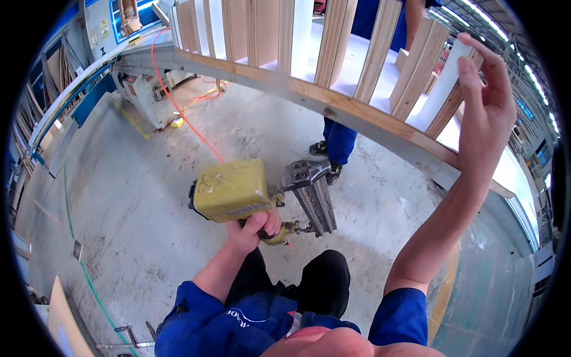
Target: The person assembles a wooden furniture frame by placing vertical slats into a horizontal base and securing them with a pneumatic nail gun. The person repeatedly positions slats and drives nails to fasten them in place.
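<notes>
My left hand (pixel 253 229) is closed around the handle of a yellow nail gun (pixel 232 187), low over the floor in front of my knees. The gun's dark magazine (pixel 318 205) points away to the right. At the upper right, my right hand (pixel 489 110) grips the upper end of a white-faced board (pixel 445 86), thumb on its face and index finger at its top. The board stands on edge at the right end of a row of upright plywood strips (pixel 377 50) on the workbench (pixel 321 92).
A red-orange air hose (pixel 184 119) runs from the gun toward the upper left. Across the bench stands another person in blue trousers (pixel 340 143). A grey machine stand (pixel 140 95) is at the left, and a board (pixel 65 315) leans at the lower left.
</notes>
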Available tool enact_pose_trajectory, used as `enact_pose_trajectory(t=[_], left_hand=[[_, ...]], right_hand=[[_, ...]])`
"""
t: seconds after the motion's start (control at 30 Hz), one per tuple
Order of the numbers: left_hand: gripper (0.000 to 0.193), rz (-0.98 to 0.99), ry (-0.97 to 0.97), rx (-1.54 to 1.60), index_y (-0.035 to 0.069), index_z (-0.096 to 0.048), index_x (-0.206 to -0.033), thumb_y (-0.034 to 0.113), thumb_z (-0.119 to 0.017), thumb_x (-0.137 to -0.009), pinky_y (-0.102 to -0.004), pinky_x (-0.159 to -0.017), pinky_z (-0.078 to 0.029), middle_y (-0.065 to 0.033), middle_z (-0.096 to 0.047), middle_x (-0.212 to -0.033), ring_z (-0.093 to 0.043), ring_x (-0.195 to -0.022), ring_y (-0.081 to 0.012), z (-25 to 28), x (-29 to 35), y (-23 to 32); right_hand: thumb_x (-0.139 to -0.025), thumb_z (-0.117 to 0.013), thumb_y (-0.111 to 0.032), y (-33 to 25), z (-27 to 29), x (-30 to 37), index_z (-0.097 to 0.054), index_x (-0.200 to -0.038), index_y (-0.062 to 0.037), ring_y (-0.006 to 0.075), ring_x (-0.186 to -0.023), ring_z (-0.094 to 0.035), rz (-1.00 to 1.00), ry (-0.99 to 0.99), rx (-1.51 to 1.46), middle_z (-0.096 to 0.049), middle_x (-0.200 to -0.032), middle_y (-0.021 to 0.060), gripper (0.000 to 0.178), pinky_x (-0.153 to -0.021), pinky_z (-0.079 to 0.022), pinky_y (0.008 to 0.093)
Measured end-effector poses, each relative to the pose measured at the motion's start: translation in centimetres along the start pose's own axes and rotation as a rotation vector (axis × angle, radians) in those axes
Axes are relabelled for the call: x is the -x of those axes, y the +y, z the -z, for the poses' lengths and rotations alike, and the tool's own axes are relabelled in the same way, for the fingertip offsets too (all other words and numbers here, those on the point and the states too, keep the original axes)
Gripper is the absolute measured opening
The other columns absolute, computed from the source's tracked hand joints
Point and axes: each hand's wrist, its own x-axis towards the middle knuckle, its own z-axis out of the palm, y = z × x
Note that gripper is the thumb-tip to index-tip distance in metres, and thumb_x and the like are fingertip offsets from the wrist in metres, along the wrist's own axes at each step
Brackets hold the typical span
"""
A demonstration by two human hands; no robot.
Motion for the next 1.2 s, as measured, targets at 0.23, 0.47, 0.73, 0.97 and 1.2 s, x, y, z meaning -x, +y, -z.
enact_pose_trajectory(t=[0.23,0.47,0.73,0.97,1.2], left_hand=[[0.031,0.016,-0.053,0.036,0.001,-0.053,-0.086,0.029,-0.059,-0.098,-0.0347,-0.059,-0.047,-0.0063,-0.052,-0.066,-0.053,-0.061,-0.0192,0.9,-0.1,-0.2],[0.027,-0.051,-0.133,0.11,0.004,-0.051,-0.09,0.028,-0.06,-0.097,-0.0369,-0.061,-0.046,-0.0066,-0.05,-0.066,-0.052,-0.061,-0.0201,0.6,-0.2,0.2],[0.049,0.019,-0.038,0.0,0.006,-0.05,-0.065,0.045,-0.063,-0.091,-0.0332,-0.052,-0.043,-0.0046,-0.049,-0.058,-0.051,-0.053,-0.0192,-0.7,0.0,0.9],[0.054,0.05,-0.062,0.002,0.008,-0.049,-0.063,0.052,-0.065,-0.09,-0.0321,-0.051,-0.042,-0.0034,-0.048,-0.056,-0.05,-0.05,-0.0177,-0.9,-0.6,1.0],[0.041,-0.067,-0.242,0.114,0.006,-0.046,-0.075,0.036,-0.051,-0.101,-0.0363,-0.066,-0.042,-0.0042,-0.046,-0.067,-0.047,-0.067,-0.0209,-3.4,-3.1,4.3]], right_hand=[[-0.097,-0.063,-0.019,-1.9,-0.2,-0.4,-0.067,-0.121,-0.0084,0.0208,-0.096,-0.072,-0.087,-0.012,-0.2,-0.07,-0.109,0.0086,0.026,-0.091,-0.058,0.0367],[-0.097,-0.063,-0.022,-2.8,0.0,-0.7,-0.067,-0.118,-0.0101,0.0235,-0.098,-0.072,-0.18,0.006,-0.134,-0.069,-0.109,0.0098,0.024,-0.092,-0.058,0.0411],[-0.096,-0.064,-0.018,-3.1,0.0,-0.5,-0.067,-0.117,-0.0087,0.0206,-0.095,-0.072,-0.184,0.001,-0.152,-0.069,-0.107,0.0085,0.023,-0.087,-0.059,0.0366],[-0.097,-0.062,-0.014,-3.1,-0.2,-0.7,-0.065,-0.117,-0.005,0.0196,-0.094,-0.072,-0.165,-0.014,-0.268,-0.068,-0.11,0.0094,0.023,-0.091,-0.058,0.038],[-0.097,-0.063,-0.017,-2.7,-0.3,-0.6,-0.065,-0.118,-0.0069,0.0207,-0.096,-0.072,-0.175,-0.006,-0.239,-0.068,-0.109,0.0086,0.023,-0.092,-0.057,0.0376]])
